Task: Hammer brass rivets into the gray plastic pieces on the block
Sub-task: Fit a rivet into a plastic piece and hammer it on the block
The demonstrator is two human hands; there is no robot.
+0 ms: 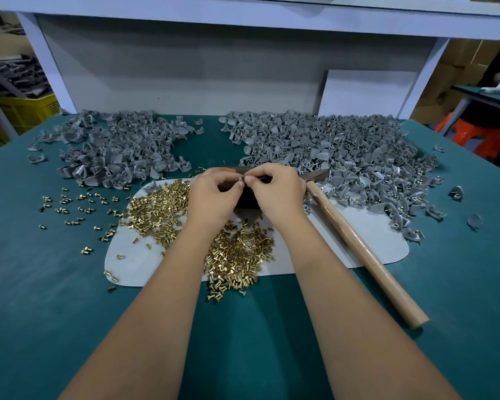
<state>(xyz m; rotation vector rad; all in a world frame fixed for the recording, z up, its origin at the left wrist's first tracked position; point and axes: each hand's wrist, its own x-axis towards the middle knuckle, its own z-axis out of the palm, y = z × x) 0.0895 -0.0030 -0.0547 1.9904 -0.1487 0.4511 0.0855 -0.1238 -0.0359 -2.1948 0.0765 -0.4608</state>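
Note:
My left hand [214, 194] and my right hand [274, 192] meet fingertip to fingertip over a dark block [244, 199], which they mostly hide. Between the fingertips both hands pinch a small gray plastic piece [241, 180]; whether a rivet sits in it I cannot tell. Brass rivets [156, 210] lie heaped on a pale mat [367, 249] under my forearms. A hammer lies to the right, its wooden handle [364, 252] running toward the near right and its metal head [318, 176] by my right hand.
Two big heaps of gray plastic pieces fill the back of the green table, left [119, 151] and right [344, 151]. Loose rivets [70, 203] scatter left of the mat. A white panel [367, 90] leans on the back wall. A yellow crate [26, 108] stands beyond the left edge.

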